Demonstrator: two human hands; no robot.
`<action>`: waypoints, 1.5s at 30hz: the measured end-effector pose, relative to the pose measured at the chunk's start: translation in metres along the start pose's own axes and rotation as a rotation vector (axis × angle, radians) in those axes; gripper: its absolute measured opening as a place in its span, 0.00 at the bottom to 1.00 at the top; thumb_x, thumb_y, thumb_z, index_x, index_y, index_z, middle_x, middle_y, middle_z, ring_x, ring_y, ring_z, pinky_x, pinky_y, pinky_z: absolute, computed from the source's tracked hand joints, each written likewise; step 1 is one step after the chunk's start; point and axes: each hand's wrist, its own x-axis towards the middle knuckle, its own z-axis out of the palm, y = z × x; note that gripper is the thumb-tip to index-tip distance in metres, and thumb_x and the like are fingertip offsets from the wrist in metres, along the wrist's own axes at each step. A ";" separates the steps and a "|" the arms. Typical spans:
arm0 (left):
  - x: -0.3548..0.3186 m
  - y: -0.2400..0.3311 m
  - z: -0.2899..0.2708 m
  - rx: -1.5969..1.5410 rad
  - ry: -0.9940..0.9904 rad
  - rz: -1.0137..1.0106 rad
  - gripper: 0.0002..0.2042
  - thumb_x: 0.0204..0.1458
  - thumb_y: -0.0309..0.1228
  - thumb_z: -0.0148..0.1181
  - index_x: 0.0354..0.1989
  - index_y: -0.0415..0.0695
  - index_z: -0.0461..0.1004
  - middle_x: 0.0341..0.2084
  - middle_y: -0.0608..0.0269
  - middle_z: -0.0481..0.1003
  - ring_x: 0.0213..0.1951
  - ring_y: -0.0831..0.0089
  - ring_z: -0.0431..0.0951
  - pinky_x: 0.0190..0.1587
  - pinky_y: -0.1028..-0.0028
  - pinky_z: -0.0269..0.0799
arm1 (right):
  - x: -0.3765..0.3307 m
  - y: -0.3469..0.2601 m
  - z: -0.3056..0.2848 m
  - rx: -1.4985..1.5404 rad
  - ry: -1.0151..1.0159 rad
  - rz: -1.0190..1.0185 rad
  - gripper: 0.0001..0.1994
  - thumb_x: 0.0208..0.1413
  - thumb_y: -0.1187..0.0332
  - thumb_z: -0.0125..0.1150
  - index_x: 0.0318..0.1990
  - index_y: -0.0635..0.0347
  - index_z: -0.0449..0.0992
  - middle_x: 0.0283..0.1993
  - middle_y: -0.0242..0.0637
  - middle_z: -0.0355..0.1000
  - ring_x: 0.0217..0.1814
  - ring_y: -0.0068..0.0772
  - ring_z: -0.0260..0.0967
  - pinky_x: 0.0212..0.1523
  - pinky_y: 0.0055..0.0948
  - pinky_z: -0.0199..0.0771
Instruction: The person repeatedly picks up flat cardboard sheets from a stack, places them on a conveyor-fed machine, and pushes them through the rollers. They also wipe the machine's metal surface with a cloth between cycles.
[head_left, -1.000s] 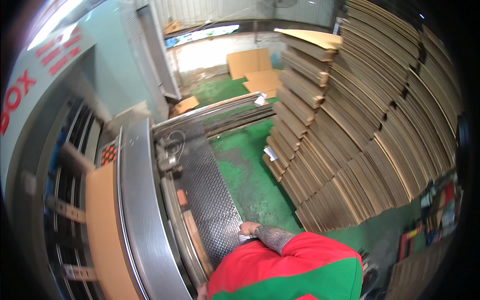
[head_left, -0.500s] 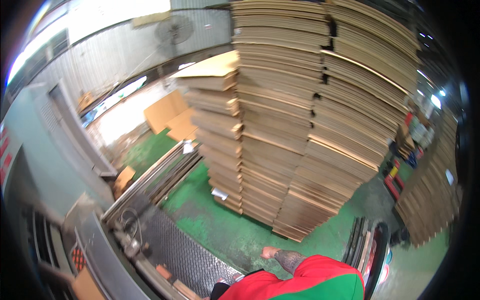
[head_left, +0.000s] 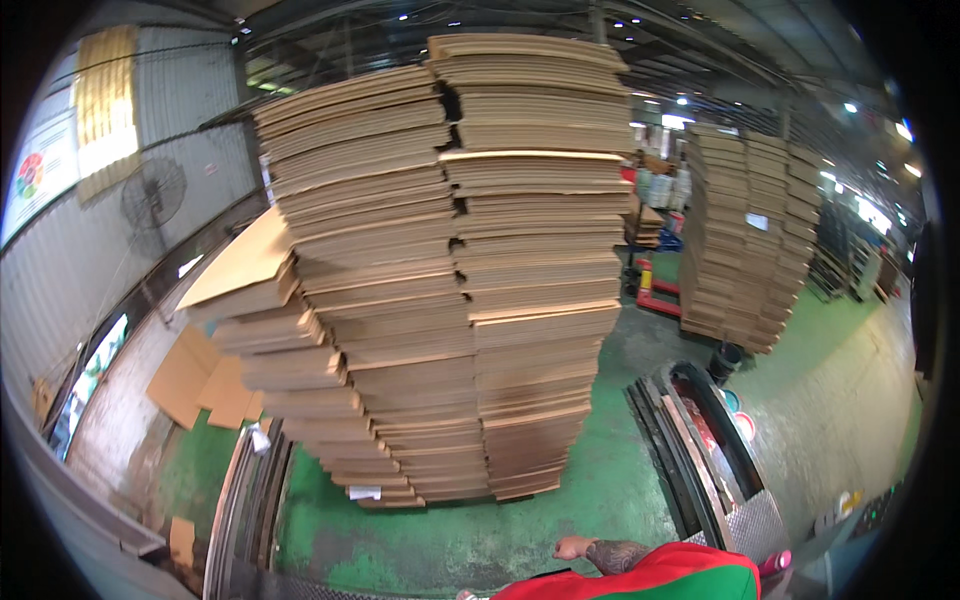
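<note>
My right hand (head_left: 573, 547) hangs low above the green floor (head_left: 620, 505), at the end of a tattooed forearm in a red and green sleeve. Its fingers point down and are mostly hidden, and nothing shows in it. Ahead rises a tall stack of flat brown cardboard sheets (head_left: 540, 240), set in columns side by side and apart from the hand. A lower column at its left (head_left: 290, 365) has uneven edges, with a loose sheet (head_left: 240, 262) jutting out on top. My left hand is out of view.
Metal rails (head_left: 240, 500) run along the floor at left, and a dark-framed track (head_left: 690, 450) lies at right. Farther right stand a second cardboard stack (head_left: 745, 240), a red pallet jack (head_left: 655, 290) and a black bucket (head_left: 725, 360). Loose cardboard (head_left: 185, 375) leans at left.
My view has turned right and upward, so the stack now sits farther left and the second stack shows more fully. My right hand appears lower in the picture.
</note>
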 end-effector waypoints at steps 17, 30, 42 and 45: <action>0.114 0.360 0.104 0.019 0.021 0.764 0.22 0.65 0.44 0.64 0.58 0.41 0.80 0.53 0.48 0.82 0.56 0.58 0.82 0.60 0.62 0.76 | -0.064 0.122 0.018 0.528 0.413 0.271 0.25 0.57 0.48 0.57 0.53 0.52 0.86 0.54 0.50 0.83 0.58 0.59 0.80 0.60 0.51 0.78; -0.013 0.466 0.275 0.638 0.154 0.997 0.33 0.56 0.48 0.68 0.65 0.37 0.73 0.62 0.37 0.70 0.67 0.41 0.70 0.69 0.54 0.69 | -0.199 0.377 0.135 0.909 0.426 0.697 0.25 0.56 0.51 0.67 0.53 0.62 0.85 0.60 0.57 0.79 0.65 0.57 0.76 0.64 0.47 0.77; -0.156 0.929 0.206 0.272 1.044 1.732 0.42 0.63 0.42 0.65 0.81 0.41 0.49 0.80 0.42 0.49 0.79 0.43 0.49 0.80 0.48 0.48 | -0.218 0.483 0.159 1.056 0.611 0.918 0.27 0.55 0.53 0.67 0.45 0.77 0.83 0.53 0.67 0.79 0.60 0.64 0.78 0.62 0.49 0.79; -0.190 1.006 0.199 0.276 1.118 1.772 0.43 0.63 0.49 0.62 0.81 0.43 0.49 0.80 0.44 0.49 0.80 0.47 0.48 0.81 0.47 0.45 | -0.181 0.464 0.148 0.918 0.551 0.552 0.31 0.55 0.45 0.67 0.52 0.68 0.83 0.55 0.60 0.81 0.61 0.57 0.79 0.62 0.47 0.78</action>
